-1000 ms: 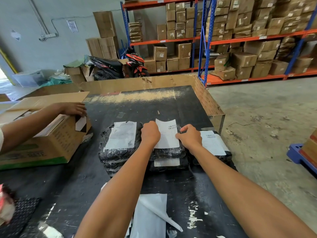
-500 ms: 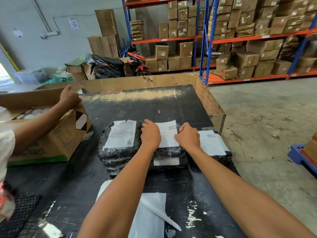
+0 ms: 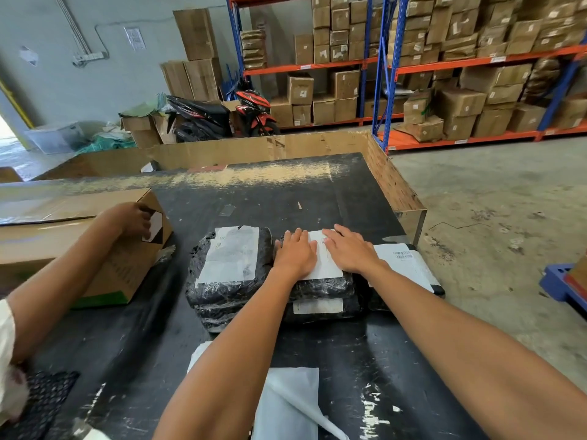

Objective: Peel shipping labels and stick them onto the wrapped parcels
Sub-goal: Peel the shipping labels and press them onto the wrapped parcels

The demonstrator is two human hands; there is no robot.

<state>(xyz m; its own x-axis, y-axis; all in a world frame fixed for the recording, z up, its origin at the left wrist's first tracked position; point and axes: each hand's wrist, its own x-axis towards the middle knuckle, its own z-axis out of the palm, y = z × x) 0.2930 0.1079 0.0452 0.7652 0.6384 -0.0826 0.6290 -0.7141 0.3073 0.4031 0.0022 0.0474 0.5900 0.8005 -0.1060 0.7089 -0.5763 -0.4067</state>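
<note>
Hands flat, left hand (image 3: 295,254) and right hand (image 3: 351,250) pressing label (image 3: 324,265) on middle parcel (image 3: 320,285), labelled parcels either side, another person's hand (image 3: 135,217) on cardboard box (image 3: 63,246).

A warehouse: blue-and-orange racks (image 3: 381,68) stacked with cartons (image 3: 460,103) run from 12 to 2 o'clock, loose boxes (image 3: 197,33) and a scooter (image 3: 203,117) stand at 11, above a bare concrete floor (image 3: 476,201) and a packing table (image 3: 286,192).
</note>
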